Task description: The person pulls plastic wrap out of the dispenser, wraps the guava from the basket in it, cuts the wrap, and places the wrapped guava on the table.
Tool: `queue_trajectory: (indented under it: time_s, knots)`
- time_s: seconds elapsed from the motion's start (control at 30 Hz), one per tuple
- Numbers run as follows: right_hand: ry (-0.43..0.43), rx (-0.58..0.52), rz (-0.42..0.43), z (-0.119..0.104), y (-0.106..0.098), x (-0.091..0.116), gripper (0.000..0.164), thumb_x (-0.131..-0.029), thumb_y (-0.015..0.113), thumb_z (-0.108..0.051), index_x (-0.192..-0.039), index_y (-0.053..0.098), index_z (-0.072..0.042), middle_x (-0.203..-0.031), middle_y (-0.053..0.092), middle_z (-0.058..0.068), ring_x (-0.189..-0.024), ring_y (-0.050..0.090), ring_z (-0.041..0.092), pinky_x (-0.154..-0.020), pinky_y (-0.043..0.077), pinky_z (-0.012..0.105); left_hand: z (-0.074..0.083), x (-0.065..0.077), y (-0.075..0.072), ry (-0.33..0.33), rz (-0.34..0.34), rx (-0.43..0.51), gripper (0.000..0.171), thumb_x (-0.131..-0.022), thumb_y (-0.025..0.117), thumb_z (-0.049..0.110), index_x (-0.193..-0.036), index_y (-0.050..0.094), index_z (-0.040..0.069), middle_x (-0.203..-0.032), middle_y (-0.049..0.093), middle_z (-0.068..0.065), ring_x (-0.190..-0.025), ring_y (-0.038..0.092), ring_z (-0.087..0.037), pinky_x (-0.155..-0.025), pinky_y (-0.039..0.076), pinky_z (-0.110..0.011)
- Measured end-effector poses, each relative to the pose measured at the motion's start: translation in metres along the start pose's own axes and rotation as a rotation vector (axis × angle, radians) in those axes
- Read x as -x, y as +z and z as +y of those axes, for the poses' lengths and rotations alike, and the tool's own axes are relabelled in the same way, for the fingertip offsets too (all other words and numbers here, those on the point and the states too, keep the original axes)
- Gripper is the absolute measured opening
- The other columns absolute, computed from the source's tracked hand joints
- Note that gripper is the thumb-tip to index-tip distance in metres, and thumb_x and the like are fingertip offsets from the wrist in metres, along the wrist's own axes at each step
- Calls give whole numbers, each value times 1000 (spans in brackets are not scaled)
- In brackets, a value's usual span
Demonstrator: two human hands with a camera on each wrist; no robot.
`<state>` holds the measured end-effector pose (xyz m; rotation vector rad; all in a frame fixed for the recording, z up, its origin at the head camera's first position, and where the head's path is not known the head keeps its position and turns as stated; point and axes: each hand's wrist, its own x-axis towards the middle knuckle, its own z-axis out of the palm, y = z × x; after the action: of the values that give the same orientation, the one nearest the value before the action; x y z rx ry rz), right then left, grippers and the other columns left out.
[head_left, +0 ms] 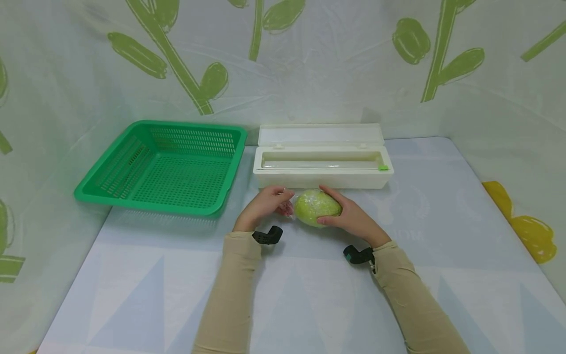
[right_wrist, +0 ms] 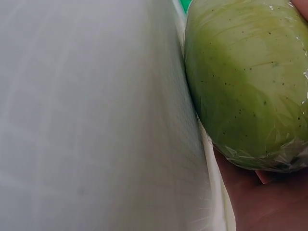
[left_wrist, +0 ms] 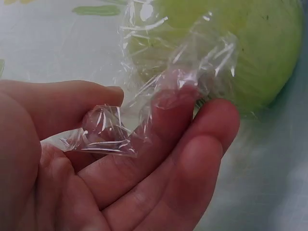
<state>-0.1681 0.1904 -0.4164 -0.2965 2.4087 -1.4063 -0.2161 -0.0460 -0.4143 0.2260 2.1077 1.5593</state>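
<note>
A pale green oval fruit with small dark specks lies on the table, wrapped in clear cling film. My right hand grips it from the right, thumb on the near side and fingers on the far side; in the right wrist view the fruit sits against that palm. At its left end, my left hand holds a loose, crumpled tail of cling film between thumb and curled fingers. The film stretches from those fingers up to the fruit.
Just behind the hands stands a white cling film box, its lid raised and a film roll inside. A green plastic basket is at the back left. Fabric with a green plant print hangs behind the table.
</note>
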Motion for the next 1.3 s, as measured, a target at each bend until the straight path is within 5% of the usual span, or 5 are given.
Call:
queue_trajectory:
  time_s: [0.4,0.97,1.3]
  knots:
    - [1,38,29,7,4,-4,90,-67,70,-54,-140,21,-35,-140,30,5,-118,36,24,-93,31,48,8,3,4,-1,-67,109,30,-91,50,26,-81,55,-1,-71,62,-15,-71,64,-29,-67,51,-40]
    - [17,46,36,5,6,-5,96,-64,70,-57,-142,19,-31,-141,28,4,-119,36,23,-94,31,45,17,7,8,72,-21,-226,35,-91,49,37,-73,56,7,-64,57,-8,-64,60,-25,-66,48,-39]
    - [13,48,41,4,6,-5,96,-65,70,-57,-142,18,-31,-142,28,3,-121,34,22,-96,29,46,24,12,10,157,-94,-272,48,-84,53,51,-65,50,7,-58,53,-8,-60,50,-23,-58,39,-33]
